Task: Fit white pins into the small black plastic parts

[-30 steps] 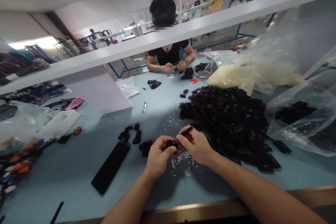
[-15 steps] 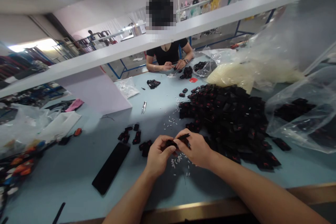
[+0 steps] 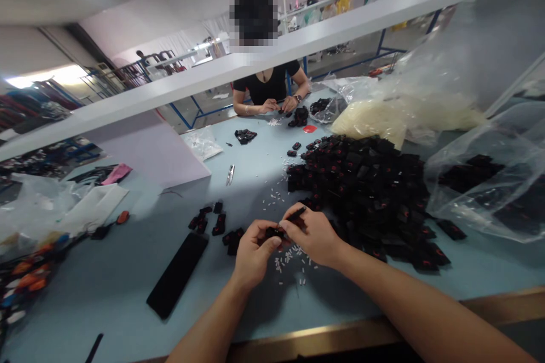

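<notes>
1. The left hand (image 3: 254,253) pinches a small black piece (image 3: 273,232) between thumb and fingers, apparently to steady it where both hands can reach
2. The right hand (image 3: 315,237) meets it, thumb and forefinger tips against the piece, with a slim black stick (image 3: 297,214) clasped in its fingers, perhaps to keep it ready; anything finer between the tips is too small to tell
3. At 6 o'clock, white rod-shaped bits (image 3: 284,261) lie scattered on the tabletop (image 3: 131,272), handily near
4. At 9 o'clock, just beside the left hand, sits a cluster of black pieces (image 3: 232,242); past it, towards 8, lies a phone-shaped black slab (image 3: 177,275)
5. At 2 o'clock, a large heap of black pieces (image 3: 366,181) crowds the right hand's side
6. Between 10 and 11, metal thread snips (image 3: 230,174) lie well apart, near a white upright panel (image 3: 170,153)
7. At 12, a white shelf (image 3: 170,88) crosses in front of a co-worker (image 3: 266,89)
</notes>
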`<control>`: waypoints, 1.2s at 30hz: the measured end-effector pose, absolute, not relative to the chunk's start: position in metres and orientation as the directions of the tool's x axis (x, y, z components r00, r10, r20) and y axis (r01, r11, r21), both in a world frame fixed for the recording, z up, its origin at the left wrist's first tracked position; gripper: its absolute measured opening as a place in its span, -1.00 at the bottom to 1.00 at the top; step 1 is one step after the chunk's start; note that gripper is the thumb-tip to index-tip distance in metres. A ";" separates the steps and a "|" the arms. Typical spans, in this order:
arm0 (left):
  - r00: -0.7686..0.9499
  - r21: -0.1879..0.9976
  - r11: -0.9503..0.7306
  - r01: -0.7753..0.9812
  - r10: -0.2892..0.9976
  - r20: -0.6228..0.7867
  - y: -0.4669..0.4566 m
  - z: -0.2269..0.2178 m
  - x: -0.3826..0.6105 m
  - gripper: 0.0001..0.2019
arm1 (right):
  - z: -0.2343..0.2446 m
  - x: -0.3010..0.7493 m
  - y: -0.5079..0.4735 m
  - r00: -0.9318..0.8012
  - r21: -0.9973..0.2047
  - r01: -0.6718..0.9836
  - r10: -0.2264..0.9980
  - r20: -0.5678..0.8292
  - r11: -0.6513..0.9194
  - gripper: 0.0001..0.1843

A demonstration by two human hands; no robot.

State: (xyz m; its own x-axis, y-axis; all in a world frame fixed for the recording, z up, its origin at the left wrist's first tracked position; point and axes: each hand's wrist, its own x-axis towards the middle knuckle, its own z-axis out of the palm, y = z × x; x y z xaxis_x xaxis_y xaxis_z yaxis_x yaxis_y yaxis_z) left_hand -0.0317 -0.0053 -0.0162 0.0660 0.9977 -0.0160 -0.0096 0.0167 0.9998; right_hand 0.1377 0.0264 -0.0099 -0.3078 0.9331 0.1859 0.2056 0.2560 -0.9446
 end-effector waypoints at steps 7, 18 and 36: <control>0.030 0.999 0.007 0.052 1.000 -0.009 -0.006 -0.015 -0.032 -0.81 | -0.007 0.136 0.021 -0.303 -0.893 0.277 0.914 0.269 0.355 -0.86; 0.081 0.998 0.013 -0.057 0.997 -0.008 -0.007 -0.020 -0.034 -0.76 | -0.005 0.130 0.029 -0.281 -0.974 -0.221 0.960 0.006 -0.059 -0.80; 0.025 0.998 0.008 -0.059 1.000 -0.006 -0.007 -0.014 -0.028 -0.78 | -0.008 0.137 0.022 -0.294 -0.890 0.255 0.907 0.301 0.378 -0.90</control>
